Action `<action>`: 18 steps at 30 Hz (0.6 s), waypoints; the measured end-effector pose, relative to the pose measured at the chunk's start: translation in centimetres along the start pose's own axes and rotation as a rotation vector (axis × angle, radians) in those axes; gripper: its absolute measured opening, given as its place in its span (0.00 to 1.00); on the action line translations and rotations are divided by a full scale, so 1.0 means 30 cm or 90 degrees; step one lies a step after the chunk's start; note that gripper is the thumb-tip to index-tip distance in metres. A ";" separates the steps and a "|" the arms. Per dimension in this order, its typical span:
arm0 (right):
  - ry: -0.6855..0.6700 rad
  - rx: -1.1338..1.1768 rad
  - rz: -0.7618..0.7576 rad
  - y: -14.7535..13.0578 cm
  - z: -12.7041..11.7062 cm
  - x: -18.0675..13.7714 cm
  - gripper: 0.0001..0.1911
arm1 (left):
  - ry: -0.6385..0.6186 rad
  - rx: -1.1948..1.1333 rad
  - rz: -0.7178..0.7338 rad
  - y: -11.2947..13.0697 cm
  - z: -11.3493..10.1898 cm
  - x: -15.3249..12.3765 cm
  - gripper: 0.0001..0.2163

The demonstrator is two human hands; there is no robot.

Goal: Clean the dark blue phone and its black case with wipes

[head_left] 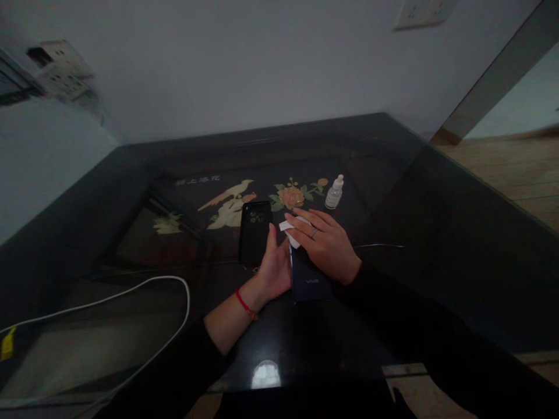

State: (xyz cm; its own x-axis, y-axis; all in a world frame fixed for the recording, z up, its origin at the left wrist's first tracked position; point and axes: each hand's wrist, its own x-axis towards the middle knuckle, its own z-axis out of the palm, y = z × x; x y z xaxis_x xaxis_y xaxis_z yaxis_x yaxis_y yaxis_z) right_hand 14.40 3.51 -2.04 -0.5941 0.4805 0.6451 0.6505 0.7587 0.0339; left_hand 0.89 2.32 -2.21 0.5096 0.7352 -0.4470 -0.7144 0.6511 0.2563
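A dark smartphone [309, 281] marked "vivo" lies back side up under my hands. My left hand [276, 269] grips its left edge, thumb pointing up, with the other fingers hidden beneath the phone. My right hand [328, 244], wearing a ring, presses a folded white wipe [293, 237] onto the upper part of the phone's back. Just left of my left thumb is a black phone case [254, 235] with a camera cutout, flat on the table. A small dropper bottle [334, 193] with a white top stands beyond my right hand.
The glossy black table [196, 151] bears a bird-and-flower picture and meets a pale wall. A white cable [174, 278] loops across the left side; a thin wire [382, 245] lies to the right. Wall sockets [63, 70] are at upper left.
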 end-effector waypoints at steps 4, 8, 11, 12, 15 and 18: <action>0.022 0.036 -0.097 -0.003 -0.001 -0.017 0.13 | 0.014 -0.002 -0.019 0.007 -0.012 0.001 0.30; 0.023 0.005 -0.045 0.017 -0.002 -0.015 0.13 | -0.013 -0.006 0.003 0.005 -0.012 0.003 0.31; 0.005 0.012 -0.082 0.017 -0.007 -0.019 0.13 | -0.016 -0.014 -0.009 0.008 -0.017 0.007 0.33; 0.002 0.029 -0.113 0.010 -0.011 -0.025 0.13 | -0.021 -0.011 -0.021 0.010 -0.019 0.008 0.35; 0.020 0.086 -0.202 -0.022 -0.029 -0.051 0.13 | -0.074 0.032 -0.025 0.021 -0.026 0.006 0.38; 0.045 0.119 -0.252 -0.032 -0.048 -0.072 0.14 | -0.122 0.063 0.007 0.028 -0.028 0.001 0.40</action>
State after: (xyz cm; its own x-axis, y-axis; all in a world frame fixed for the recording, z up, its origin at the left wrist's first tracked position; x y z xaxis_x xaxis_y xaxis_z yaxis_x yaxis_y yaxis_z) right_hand 15.73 1.11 -2.38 -0.7424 0.1105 0.6608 0.2791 0.9477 0.1551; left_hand -0.09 2.74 -2.72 0.5907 0.7586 -0.2749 -0.6747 0.6513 0.3472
